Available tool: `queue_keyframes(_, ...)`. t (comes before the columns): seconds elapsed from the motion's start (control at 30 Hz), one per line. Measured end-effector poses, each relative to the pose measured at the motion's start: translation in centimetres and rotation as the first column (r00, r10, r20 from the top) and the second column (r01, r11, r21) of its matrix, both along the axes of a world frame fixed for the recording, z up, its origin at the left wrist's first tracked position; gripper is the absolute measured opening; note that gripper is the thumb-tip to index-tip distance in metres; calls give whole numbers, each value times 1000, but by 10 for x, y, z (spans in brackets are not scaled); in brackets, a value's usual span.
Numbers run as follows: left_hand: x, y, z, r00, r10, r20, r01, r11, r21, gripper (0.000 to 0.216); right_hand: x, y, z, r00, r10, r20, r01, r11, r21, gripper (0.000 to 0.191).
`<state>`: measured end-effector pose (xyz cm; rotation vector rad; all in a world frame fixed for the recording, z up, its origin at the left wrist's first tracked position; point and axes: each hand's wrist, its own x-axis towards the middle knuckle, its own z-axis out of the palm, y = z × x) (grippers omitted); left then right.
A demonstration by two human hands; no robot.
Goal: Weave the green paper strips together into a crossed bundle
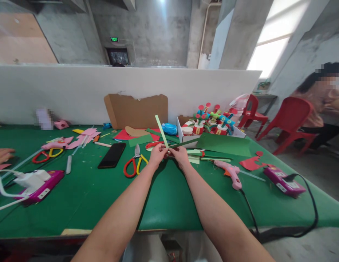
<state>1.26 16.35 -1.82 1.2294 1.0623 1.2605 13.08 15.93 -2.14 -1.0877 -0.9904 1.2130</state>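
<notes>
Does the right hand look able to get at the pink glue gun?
Likely yes: the pink glue gun lies to the right of the right hand, with nothing tall between, though it is busy at a light green strip.

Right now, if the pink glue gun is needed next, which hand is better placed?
The right hand, likely: the pink glue gun lies to its right, while the left hand, pinching the light green strip, would have to cross it.
</notes>
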Motion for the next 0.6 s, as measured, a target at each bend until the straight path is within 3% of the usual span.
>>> queue_keyframes(0.33, 0, 2, -3, 1000, 16, -2, -16, 999, 28, 29, 0, 0, -1, 1000, 5, 11, -6, 999, 37, 17)
queue_keyframes(0.6, 1, -3, 4, 999, 36, 4, -37, 998, 51, 32, 2, -3, 2, 999, 13, 37, -16, 998, 66, 16)
